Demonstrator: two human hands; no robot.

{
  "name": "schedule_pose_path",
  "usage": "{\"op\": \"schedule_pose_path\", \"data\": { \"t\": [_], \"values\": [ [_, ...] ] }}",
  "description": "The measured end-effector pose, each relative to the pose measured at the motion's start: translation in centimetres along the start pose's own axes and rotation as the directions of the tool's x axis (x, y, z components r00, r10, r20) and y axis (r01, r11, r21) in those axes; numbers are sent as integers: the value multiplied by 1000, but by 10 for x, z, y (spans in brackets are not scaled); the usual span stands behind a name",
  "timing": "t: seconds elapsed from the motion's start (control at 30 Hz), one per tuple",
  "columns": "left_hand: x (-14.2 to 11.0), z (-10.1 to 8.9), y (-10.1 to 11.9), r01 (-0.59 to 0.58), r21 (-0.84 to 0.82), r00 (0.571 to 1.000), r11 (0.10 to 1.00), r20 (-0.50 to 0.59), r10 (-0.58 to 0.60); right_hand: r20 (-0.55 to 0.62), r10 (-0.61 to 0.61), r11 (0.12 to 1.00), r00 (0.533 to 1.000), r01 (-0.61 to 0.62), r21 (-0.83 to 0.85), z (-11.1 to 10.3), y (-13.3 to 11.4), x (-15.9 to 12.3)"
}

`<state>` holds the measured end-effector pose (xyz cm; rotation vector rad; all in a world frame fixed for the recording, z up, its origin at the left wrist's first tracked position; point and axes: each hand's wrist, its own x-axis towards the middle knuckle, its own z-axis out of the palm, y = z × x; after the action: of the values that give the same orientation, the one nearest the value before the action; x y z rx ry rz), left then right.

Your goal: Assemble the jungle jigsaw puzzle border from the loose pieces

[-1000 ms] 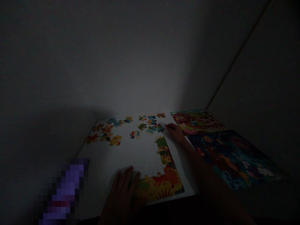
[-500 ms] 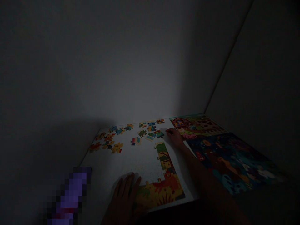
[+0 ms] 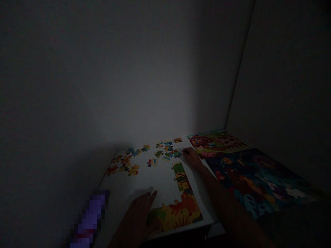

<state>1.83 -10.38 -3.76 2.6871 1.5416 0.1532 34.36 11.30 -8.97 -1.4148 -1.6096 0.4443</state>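
Head view, very dim: the left hand (image 3: 141,215) lies flat on the white surface (image 3: 155,175), fingers spread and holding nothing, its thumb side touching the assembled L-shaped puzzle section (image 3: 181,199). The right hand (image 3: 191,156) reaches out at about one o'clock from that section, fingers curled near a loose teal piece (image 3: 177,153); whether it grips the piece I cannot tell in this light. Scattered loose pieces (image 3: 129,163) lie at eleven o'clock. Two finished puzzles (image 3: 243,168) sit at three o'clock, beside the arm.
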Motion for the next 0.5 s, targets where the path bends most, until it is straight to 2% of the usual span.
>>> {"op": "schedule_pose_path", "data": {
  "t": [0.1, 0.17, 0.23, 0.37, 0.5],
  "values": [
    [30, -13, -1, -35, -24, 999, 999, 25, 36, 15, -7, 1000, 1000, 7, -4, -1, -2, -1],
    [54, -18, -1, -91, -13, 996, 996, 2, 91, 12, -14, 1000, 1000, 14, 0, -2, -4, -2],
    [81, -18, -1, -88, 8, 996, 996, -25, 88, 12, -14, 1000, 1000, 14, -4, -3, -6, -2],
    [130, -13, 2, 29, 51, 999, 998, -34, -27, 17, -17, 1000, 1000, 17, -24, -3, -7, -1],
    [168, -6, 12, 182, 106, 982, 977, -75, -175, 17, -23, 999, 1000, 23, -37, -2, -7, 0]
  ]
}}
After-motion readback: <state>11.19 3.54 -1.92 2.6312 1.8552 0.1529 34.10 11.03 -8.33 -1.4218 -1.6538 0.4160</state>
